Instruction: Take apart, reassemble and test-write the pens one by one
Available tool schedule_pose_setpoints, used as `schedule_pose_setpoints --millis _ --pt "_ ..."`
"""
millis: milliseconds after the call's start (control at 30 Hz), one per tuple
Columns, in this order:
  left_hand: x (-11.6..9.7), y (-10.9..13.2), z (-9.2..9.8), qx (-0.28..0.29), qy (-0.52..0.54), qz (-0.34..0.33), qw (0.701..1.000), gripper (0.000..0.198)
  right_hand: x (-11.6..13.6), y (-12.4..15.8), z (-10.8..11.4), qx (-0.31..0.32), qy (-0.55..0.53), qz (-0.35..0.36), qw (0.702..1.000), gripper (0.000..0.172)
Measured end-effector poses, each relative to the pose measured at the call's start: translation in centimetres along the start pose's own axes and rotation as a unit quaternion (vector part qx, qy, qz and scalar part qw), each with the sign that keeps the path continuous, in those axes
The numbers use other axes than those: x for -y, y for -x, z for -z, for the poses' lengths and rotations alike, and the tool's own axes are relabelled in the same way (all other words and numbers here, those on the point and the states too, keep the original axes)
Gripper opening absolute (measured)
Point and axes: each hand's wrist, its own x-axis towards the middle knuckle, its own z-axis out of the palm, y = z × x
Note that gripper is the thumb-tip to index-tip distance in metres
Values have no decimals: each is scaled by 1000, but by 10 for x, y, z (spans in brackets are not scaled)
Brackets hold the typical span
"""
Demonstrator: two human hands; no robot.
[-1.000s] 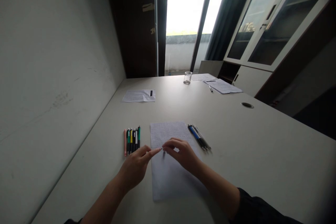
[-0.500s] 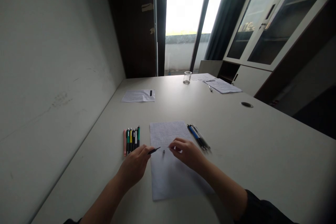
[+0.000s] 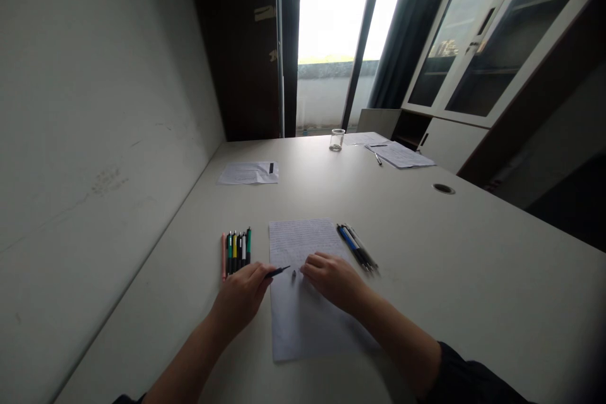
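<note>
My left hand (image 3: 241, 297) is closed on a thin dark pen part (image 3: 278, 272) whose tip points right over the edge of a lined sheet of paper (image 3: 303, 322). My right hand (image 3: 334, 279) rests on the sheet with its fingers curled together; what they hold is hidden. A small grey piece (image 3: 293, 274) lies on the paper between the two hands, touching neither. A row of several coloured pens (image 3: 235, 251) lies just left of the sheet, beside my left hand. Several dark and blue pens (image 3: 357, 247) lie to the right of the sheet.
The long white table (image 3: 449, 265) runs along a wall on the left. Further back lie a folded paper (image 3: 247, 173), a glass (image 3: 337, 139), and more sheets with a pen (image 3: 400, 154). A cable hole (image 3: 444, 189) is at the right. A glass-door cabinet stands behind.
My hands have come apart: the left drew the dark pen part to the left, the right moved slightly right and lowered onto the paper. A small grey piece now lies between them.
</note>
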Motion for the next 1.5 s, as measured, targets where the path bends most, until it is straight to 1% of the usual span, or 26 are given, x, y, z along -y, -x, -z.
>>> schedule_pose_setpoints --millis 167,267,333,433,500,567,767,900,1233,1500 --pt "0 0 0 0 -8 1 1000 18 -1 1 1 -2 -9 11 1000 14" --pt "-1 0 1 6 -8 5 1000 19 -2 1 0 -16 -38 4 999 15" --pt "-1 -1 2 8 -2 5 1000 19 -2 2 -1 -38 -71 -13 997 15" --pt "-1 0 1 13 9 -1 1000 19 -2 2 -2 -88 -121 -38 988 16" --pt "-1 0 1 18 12 -1 1000 18 -1 1 -2 -117 -146 -45 981 16" --pt "-1 0 0 21 13 -2 1000 18 1 1 -1 -131 -164 -42 977 16" --pt "-5 0 -1 26 20 -31 999 19 7 0 2 -132 -193 4 972 15" --pt "-8 0 -2 27 26 -40 999 18 9 -1 2 -127 -200 15 971 13" --pt "-6 1 0 33 27 -33 999 20 8 1 4 -127 -215 -3 968 13" --pt "-2 0 0 24 31 -16 999 20 5 1 8 -145 -280 -49 948 12"
